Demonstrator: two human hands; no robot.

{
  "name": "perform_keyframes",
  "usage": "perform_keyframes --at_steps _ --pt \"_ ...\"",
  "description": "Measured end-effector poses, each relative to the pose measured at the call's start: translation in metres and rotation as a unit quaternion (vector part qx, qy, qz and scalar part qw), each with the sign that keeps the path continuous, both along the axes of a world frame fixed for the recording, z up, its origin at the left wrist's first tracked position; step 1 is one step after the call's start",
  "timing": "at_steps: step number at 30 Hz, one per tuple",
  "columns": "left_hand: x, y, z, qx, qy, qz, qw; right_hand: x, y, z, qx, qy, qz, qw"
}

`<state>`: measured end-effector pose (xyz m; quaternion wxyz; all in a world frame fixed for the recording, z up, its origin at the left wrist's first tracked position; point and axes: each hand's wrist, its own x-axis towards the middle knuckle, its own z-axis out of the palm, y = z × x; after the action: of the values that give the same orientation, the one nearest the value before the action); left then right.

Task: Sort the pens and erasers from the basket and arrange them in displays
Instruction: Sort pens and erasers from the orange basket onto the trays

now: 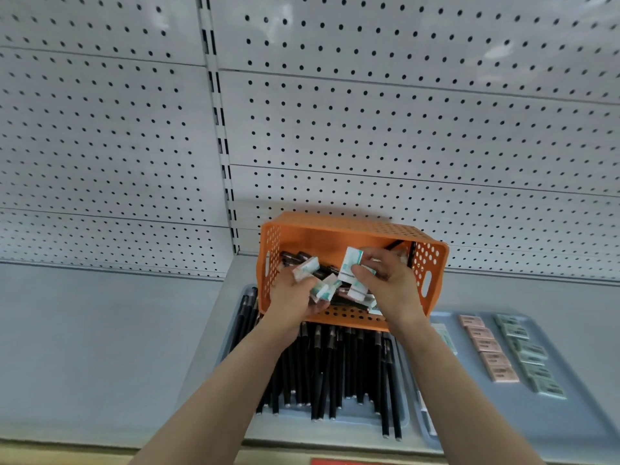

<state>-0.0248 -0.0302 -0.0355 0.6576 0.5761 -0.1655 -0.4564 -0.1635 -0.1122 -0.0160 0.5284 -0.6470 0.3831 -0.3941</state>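
An orange perforated basket (339, 229) stands on the shelf against the pegboard, with black pens (295, 257) and green-and-white erasers inside. Both my hands reach into it. My left hand (295, 297) grips several green-and-white erasers (323, 288). My right hand (389, 280) pinches an upright green-and-white eraser (350, 263). In front of the basket, a grey tray (404, 407) holds many black pens (335, 370) side by side. To the right, a second grey tray (577, 421) carries a row of pink erasers (486, 347) and a row of green erasers (530, 355).
A white pegboard wall (369, 129) rises behind the shelf. The grey shelf surface (100, 347) stretches left of the trays. A wooden front edge and a red strip (349, 462) run along the bottom.
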Motion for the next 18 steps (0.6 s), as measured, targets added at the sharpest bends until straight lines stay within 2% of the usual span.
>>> perform_keyframes --at_steps 1,3,5,7,10,13,16,18 --pt "-0.004 0.001 0.005 -0.002 0.066 -0.008 0.998 0.0 0.004 0.001 0.022 -0.007 0.021 1.0" --pt "-0.012 0.006 0.014 -0.004 0.13 -0.047 0.99 0.0 0.01 0.0 0.02 0.023 0.049 0.998" --pt "-0.019 0.007 0.01 0.0 0.098 -0.086 0.991 -0.002 0.015 -0.004 -0.027 0.071 0.06 0.995" --pt "-0.025 0.008 0.0 0.007 0.036 -0.082 0.996 -0.006 0.022 -0.007 -0.072 0.113 0.051 0.99" --pt "-0.031 0.008 -0.01 0.006 0.002 -0.045 0.999 -0.021 0.034 -0.007 -0.128 0.146 -0.029 0.981" --pt "-0.036 0.013 -0.013 0.002 -0.021 -0.052 0.998 -0.056 0.042 -0.009 -0.128 0.141 -0.092 0.977" --pt "-0.044 0.02 -0.008 -0.007 0.0 -0.059 0.998 -0.104 0.04 -0.012 -0.117 0.167 -0.118 0.972" --pt "-0.053 0.022 -0.002 -0.01 0.003 -0.065 0.998 -0.134 0.031 -0.014 -0.089 0.162 -0.176 0.967"
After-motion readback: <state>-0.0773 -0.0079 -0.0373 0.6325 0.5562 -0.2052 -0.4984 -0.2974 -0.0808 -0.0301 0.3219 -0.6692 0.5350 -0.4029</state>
